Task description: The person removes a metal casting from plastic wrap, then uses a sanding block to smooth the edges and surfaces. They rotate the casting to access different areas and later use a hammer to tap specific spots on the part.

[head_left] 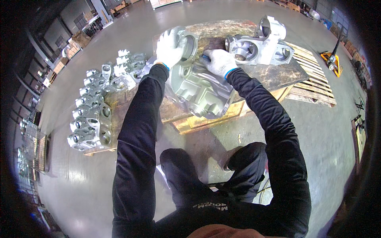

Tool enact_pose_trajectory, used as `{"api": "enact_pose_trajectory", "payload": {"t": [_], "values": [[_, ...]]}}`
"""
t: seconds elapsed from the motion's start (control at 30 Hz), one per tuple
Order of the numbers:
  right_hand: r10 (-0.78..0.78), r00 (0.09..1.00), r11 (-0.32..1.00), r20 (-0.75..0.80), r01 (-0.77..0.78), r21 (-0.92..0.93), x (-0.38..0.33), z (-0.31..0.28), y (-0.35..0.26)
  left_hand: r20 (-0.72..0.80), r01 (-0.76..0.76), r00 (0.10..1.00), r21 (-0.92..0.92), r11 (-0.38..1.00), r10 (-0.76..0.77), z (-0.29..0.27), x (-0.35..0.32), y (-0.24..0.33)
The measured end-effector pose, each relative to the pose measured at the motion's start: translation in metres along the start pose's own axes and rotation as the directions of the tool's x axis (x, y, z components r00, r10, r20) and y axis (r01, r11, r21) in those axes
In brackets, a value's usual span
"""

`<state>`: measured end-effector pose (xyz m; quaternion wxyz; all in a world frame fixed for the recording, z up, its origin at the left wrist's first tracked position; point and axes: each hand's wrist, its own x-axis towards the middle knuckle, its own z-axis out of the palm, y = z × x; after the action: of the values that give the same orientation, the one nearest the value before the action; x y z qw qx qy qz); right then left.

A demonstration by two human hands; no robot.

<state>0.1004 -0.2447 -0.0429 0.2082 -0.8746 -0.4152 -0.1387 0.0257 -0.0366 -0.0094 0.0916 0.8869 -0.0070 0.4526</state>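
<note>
A large silver metal casting [200,89] with ribs and ports lies tilted on a worn wooden bench [291,73] in front of me. My left hand [168,47], in a white glove, is closed on the round collar at the casting's far left. My right hand [222,63], gloved the same way, is closed at the casting's upper right edge. A bit of something dark blue [206,58] shows at its fingertips; the rest is hidden by the glove. A second silver casting [272,47] with large round openings stands on the bench to the right of my right hand.
Several similar castings [93,113] stand in rows at the left on a low wooden base. A slatted wooden pallet [311,81] lies beyond the bench's right end, with a yellow pallet truck [332,63] farther right. Wire cages [37,148] stand at the far left.
</note>
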Motion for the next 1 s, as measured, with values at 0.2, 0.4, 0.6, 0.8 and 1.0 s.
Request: {"api": "enact_pose_trajectory", "payload": {"t": [0.2, 0.4, 0.6, 0.8, 1.0], "values": [[-0.121, 0.99, 0.99, -0.067, 0.115, -0.085, -0.003, 0.013, -0.024, 0.046, 0.012, 0.999, 0.006, 1.0, -0.013, -0.002, 0.001, 0.0], [-0.158, 0.985, 0.979, -0.069, 0.147, -0.141, -0.016, 0.019, -0.061, 0.053, -0.112, 0.992, -0.06, 0.992, 0.115, 0.003, 0.001, -0.019], [-0.254, 0.945, 0.956, -0.207, 0.213, -0.201, -0.018, -0.001, -0.094, 0.069, 0.311, 0.95, -0.111, 0.944, -0.305, 0.034, 0.003, -0.042], [-0.359, 0.917, 0.913, -0.173, 0.306, -0.271, 0.036, -0.078, -0.098, 0.218, 0.285, 0.953, -0.41, 0.866, -0.211, 0.039, 0.0, -0.061], [-0.231, 0.973, 0.973, -0.018, 0.231, -0.013, 0.074, -0.092, -0.026, 0.034, 0.119, 0.993, -0.381, 0.917, -0.114, 0.043, -0.003, -0.062]]}}
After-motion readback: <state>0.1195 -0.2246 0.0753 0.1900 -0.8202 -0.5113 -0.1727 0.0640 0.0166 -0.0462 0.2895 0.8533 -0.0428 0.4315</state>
